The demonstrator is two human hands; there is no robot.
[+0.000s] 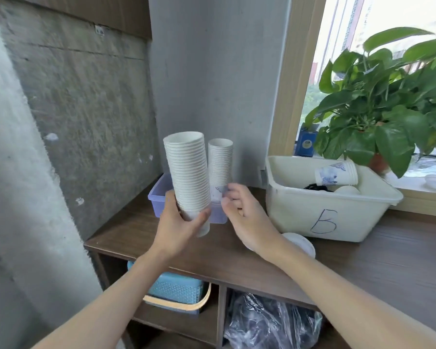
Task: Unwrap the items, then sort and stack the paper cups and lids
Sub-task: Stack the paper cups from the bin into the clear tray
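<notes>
Head view: left hand grip encircles cup stack base.

Bright daylight from window at right, overexposed glare, wide-angle edge distortion

"B" on the white bin

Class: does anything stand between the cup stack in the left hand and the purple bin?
Nothing visible does. The left hand holds the cup stack just before the purple bin; the second stack stands in its right part.
</notes>
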